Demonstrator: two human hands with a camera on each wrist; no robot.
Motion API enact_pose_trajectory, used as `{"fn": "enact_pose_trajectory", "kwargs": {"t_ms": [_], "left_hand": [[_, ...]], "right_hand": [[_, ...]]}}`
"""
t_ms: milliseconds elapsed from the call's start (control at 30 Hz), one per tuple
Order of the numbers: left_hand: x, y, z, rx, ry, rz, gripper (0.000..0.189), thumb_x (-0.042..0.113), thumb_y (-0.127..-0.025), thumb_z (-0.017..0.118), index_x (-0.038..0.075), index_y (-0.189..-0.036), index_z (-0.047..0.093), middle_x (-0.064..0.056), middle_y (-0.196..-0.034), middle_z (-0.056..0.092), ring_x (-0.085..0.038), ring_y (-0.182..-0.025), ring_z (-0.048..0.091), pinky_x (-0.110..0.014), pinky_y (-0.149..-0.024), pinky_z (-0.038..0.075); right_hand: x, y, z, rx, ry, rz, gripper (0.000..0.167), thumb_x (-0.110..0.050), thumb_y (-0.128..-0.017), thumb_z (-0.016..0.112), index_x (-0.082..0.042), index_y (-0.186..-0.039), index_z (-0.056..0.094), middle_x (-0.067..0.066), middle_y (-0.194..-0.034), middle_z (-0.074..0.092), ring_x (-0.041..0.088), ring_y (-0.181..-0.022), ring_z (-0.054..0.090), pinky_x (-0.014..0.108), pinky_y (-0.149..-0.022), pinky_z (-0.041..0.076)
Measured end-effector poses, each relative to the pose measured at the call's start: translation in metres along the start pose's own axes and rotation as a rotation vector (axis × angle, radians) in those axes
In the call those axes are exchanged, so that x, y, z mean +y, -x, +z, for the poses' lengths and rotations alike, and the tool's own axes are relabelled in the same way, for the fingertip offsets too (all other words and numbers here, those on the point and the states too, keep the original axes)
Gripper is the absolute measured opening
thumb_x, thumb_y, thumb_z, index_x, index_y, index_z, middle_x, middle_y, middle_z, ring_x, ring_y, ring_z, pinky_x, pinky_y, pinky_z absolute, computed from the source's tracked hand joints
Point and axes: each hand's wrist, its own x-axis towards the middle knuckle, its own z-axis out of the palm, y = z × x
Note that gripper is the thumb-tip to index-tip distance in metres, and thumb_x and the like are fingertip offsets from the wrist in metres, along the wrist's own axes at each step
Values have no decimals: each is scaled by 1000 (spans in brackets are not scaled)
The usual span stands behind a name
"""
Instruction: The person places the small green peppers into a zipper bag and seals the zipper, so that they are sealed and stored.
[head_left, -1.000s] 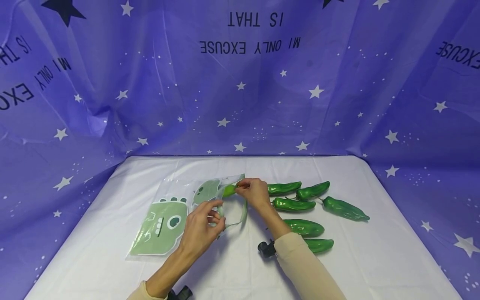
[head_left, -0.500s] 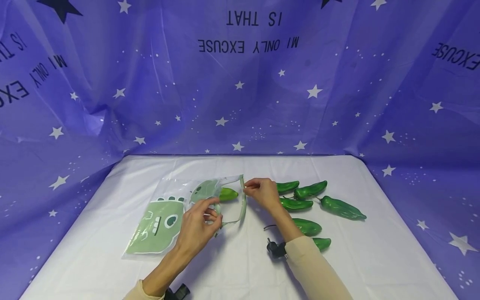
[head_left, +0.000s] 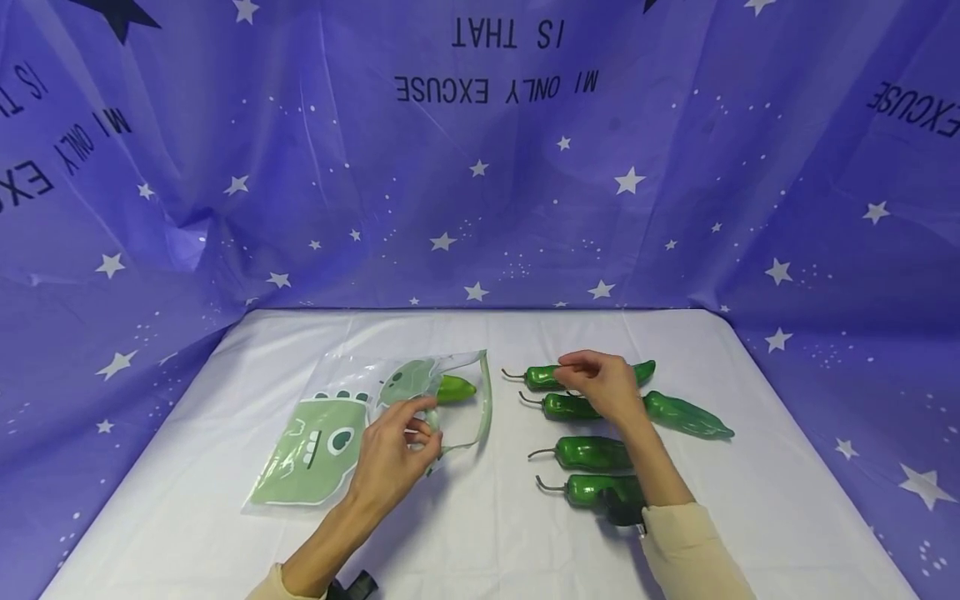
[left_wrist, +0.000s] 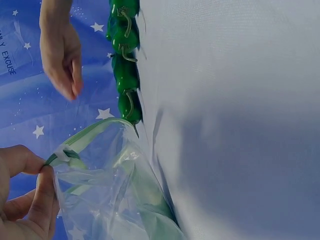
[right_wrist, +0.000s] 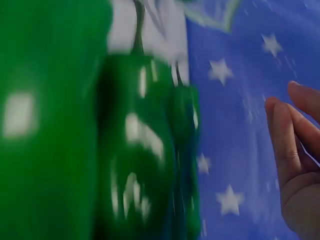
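Note:
My left hand (head_left: 397, 446) pinches the rim of a clear zip bag (head_left: 315, 450) printed with a green cartoon monster; its mouth gapes toward the right. Inside the bag's mouth lies a lighter green pepper (head_left: 456, 388). In the left wrist view, thumb and finger grip the bag's green edge (left_wrist: 92, 132). My right hand (head_left: 606, 385) hovers over the far green peppers (head_left: 540, 378), fingers loosely bent and holding nothing. Seen from the right wrist, the hand (right_wrist: 297, 155) is apart from the glossy peppers (right_wrist: 135, 145), with nothing between its fingers.
Several green peppers lie in a loose group on the right of the white table (head_left: 480, 533), stems mostly pointing left. One pepper (head_left: 686, 415) sits farthest right. A purple star-printed cloth (head_left: 480, 208) stands behind and at both sides.
My right hand has let go of the lighter pepper at the bag's mouth and moved right, over the other peppers. The left hand stays at the bag's rim.

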Motion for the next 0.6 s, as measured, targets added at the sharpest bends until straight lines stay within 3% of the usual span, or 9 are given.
{"fn": "enact_pose_trajectory", "kwargs": {"t_ms": [200,367,600], "left_hand": [[-2,1,-1,-3,5,-13,40,-6,-70,73,5,-107,66,0,-84,60,-4,-64,63,-16,-58,54],[-5,2,-1,-2,-7,-2,40,-6,-69,74,5,-107,66,1,-83,60,-4,-64,63,-16,-57,54],[-7,2,-2,3,-8,10,40,-6,-69,73,5,-106,66,0,-83,60,-3,-64,63,-15,-57,53]], "right_hand": [[32,21,-54,84,123,12,33,-34,-82,74,-10,-104,72,5,-87,72,4,-74,65,19,-59,49],[58,41,-91,161,195,40,35,-32,-82,74,-7,-107,70,7,-90,71,-8,-75,59,11,-63,46],[90,65,-141,276,306,191,46,-38,-81,73,-8,-116,67,-21,-87,63,-20,-74,47,14,-62,41]]}}
